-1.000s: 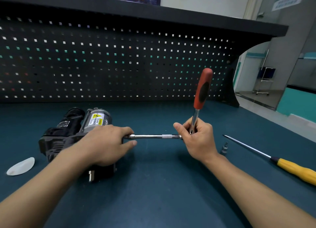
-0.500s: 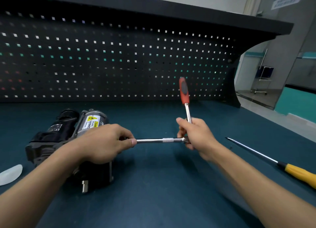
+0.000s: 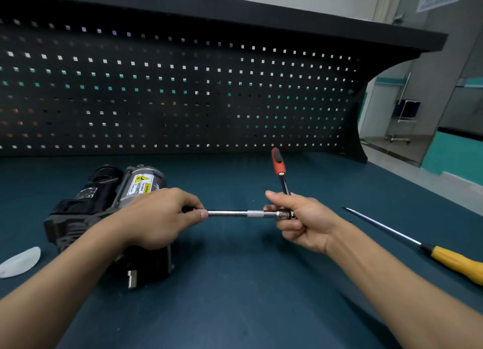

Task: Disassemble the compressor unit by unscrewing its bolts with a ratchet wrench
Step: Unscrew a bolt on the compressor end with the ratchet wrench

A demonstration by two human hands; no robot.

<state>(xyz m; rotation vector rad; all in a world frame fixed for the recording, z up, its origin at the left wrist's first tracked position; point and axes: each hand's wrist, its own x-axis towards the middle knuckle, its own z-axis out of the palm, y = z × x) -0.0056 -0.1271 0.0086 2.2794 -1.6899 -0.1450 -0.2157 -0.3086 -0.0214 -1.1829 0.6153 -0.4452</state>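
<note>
The compressor unit (image 3: 99, 207), black with a silver cylinder and a yellow warning label, lies on the dark teal bench at left. My left hand (image 3: 156, 218) rests over its right end and pinches the near end of a chrome extension bar (image 3: 240, 213) that runs level to the right. My right hand (image 3: 300, 220) grips the ratchet wrench head at the bar's other end. The wrench's red and black handle (image 3: 277, 161) points up and away from me. The bolt and socket are hidden under my left hand.
A yellow-handled screwdriver (image 3: 444, 257) lies on the bench at right, tip toward the middle. A translucent white plastic piece (image 3: 19, 262) sits at the left edge. A black pegboard (image 3: 183, 92) stands behind; the bench's right edge drops off beyond it.
The ratchet handle has swung away from me, from leaning toward me to tilting back and left. My right hand has turned with it. The left hand stays on the compressor.
</note>
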